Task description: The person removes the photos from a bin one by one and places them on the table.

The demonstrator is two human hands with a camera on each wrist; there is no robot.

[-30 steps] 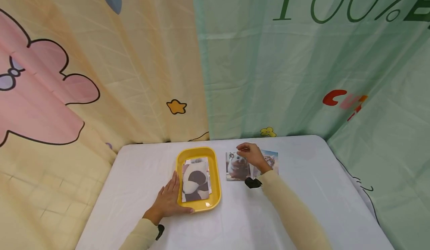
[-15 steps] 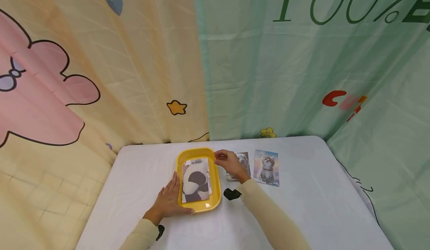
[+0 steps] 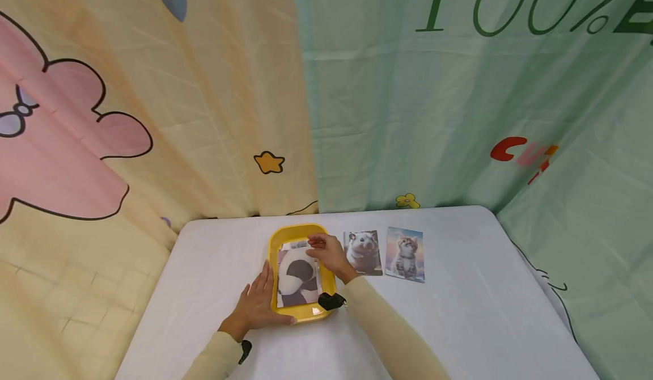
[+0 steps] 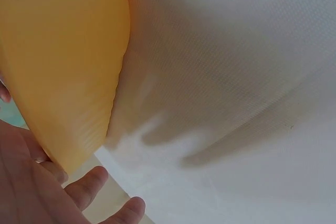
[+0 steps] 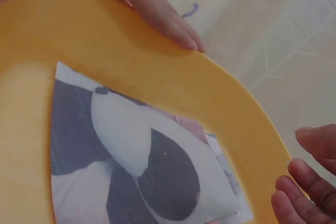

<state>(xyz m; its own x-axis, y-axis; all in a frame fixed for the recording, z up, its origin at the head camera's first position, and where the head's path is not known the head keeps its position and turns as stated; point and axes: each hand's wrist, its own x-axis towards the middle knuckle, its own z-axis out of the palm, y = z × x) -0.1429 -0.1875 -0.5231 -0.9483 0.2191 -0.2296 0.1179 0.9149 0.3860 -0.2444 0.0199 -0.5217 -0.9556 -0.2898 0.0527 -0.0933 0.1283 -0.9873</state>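
Note:
A yellow tray (image 3: 302, 231) lies on the white table and holds a stack of photos. The top photo (image 3: 297, 277) shows a black-and-white animal. My left hand (image 3: 259, 299) lies flat on the table against the tray's left rim, with the thumb along its near edge. My right hand (image 3: 317, 245) hovers over the tray's far right corner, fingers loosely curled above the stack and holding nothing. In the right wrist view its fingertips (image 5: 306, 182) sit just outside the tray rim (image 5: 157, 61), beside the top photo (image 5: 121, 166). The left wrist view shows the tray's outer wall (image 4: 63, 51).
A hamster photo (image 3: 363, 252) and a kitten photo (image 3: 405, 254) lie side by side on the table (image 3: 459, 312), right of the tray. Printed curtains hang close behind the table and along its right side.
My right hand has let go of the hamster photo, left it beside the kitten photo, and moved left over the tray. The left hand has stayed put.

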